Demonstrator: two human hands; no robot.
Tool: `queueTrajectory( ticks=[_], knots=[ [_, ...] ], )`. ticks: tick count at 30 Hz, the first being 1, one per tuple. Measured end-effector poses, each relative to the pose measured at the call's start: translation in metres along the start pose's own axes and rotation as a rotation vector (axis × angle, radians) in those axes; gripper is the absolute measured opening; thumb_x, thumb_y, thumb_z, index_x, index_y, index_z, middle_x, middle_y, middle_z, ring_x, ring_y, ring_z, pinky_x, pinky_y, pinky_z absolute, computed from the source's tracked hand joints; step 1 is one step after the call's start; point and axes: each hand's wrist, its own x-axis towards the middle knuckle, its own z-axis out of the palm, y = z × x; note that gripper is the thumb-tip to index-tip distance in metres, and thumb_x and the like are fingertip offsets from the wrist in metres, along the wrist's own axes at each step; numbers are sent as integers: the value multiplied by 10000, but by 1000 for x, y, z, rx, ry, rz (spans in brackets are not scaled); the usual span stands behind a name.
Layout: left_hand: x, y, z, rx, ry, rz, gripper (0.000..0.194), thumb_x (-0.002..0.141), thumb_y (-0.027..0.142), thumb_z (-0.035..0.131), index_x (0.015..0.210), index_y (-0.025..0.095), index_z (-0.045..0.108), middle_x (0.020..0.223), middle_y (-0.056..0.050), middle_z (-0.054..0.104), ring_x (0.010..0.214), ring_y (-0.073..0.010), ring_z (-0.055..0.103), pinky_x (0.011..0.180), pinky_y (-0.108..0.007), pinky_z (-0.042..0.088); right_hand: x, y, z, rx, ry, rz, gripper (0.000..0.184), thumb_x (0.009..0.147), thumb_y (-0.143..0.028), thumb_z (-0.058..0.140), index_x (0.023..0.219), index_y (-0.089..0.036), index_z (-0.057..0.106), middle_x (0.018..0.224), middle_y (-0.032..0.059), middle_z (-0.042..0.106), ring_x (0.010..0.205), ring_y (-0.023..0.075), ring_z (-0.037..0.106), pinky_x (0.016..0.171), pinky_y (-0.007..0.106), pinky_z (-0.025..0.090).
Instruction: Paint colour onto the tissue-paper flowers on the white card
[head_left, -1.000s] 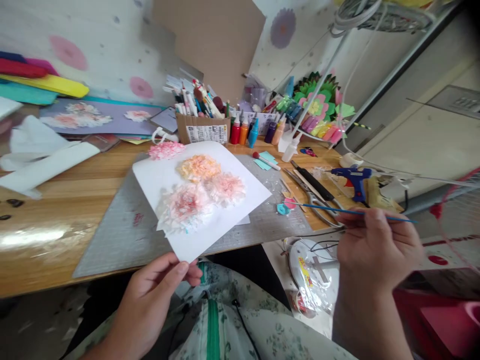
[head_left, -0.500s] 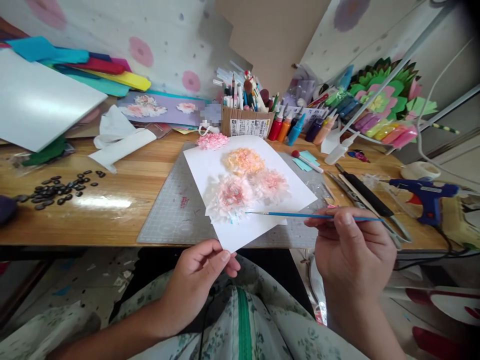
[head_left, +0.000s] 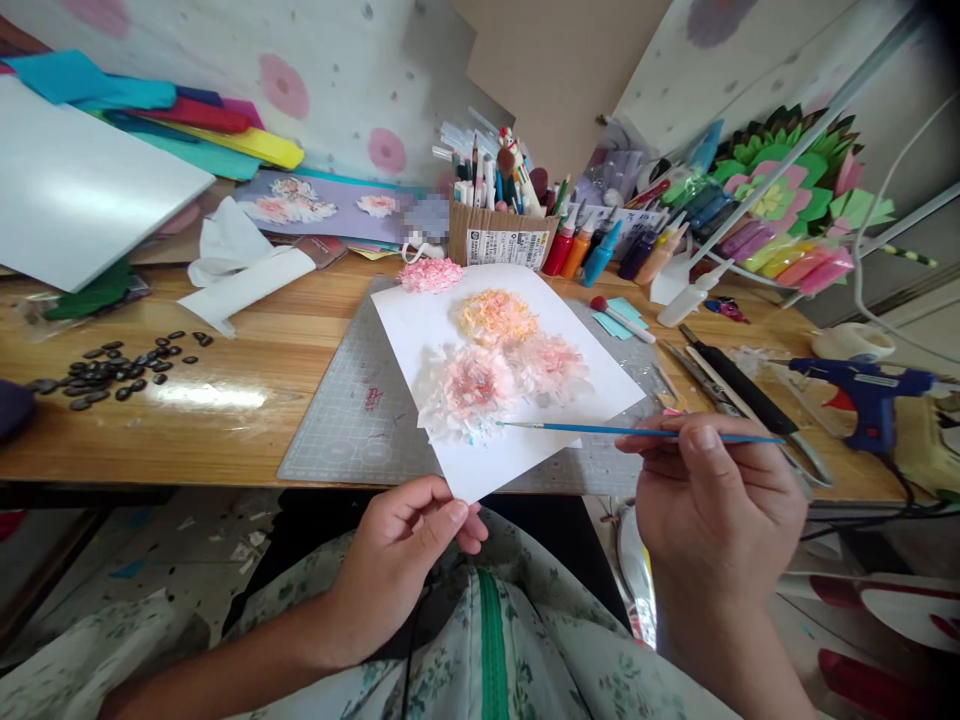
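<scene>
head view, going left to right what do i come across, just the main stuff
Small black pieces → left hand → paintbrush tip → right hand → blue glue gun handle.

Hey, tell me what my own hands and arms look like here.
Your left hand and right hand show no gloves, rings or watch. No sleeve covers either visible forearm. You wear a pale garment with a green leafy print and a green strip down the middle.
</scene>
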Motion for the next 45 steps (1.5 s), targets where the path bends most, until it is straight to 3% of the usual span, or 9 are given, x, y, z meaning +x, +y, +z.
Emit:
queueTrajectory(
  ticks=[18,25,45],
  knots=[
    [-1,3,0,-6,-5,3,232,879,361,732,728,187,758,671,-20,750,637,-141,698,640,-231,581,-1,2,-6,-16,14,11,117,817,-264,782,785,-174,714,713,8,712,584,165,683,503,311,591],
    [-1,2,0,-43,-11,3,229,879,374,756,746,188,768,680,-16,757,644,-134,701,640,-219,578,-6,5,-3,-35,-28,43,217,820,-333,814,791,-165,679,698,13,704,576,158,679,548,306,577],
    [-6,-13,-2,-101,11,-12,252,894,442,776,851,194,794,759,-28,783,683,-149,715,677,-240,585,-8,9,-1,21,-3,55,117,809,-273,808,773,-191,733,696,-1,727,576,147,695,535,266,576]
  ],
)
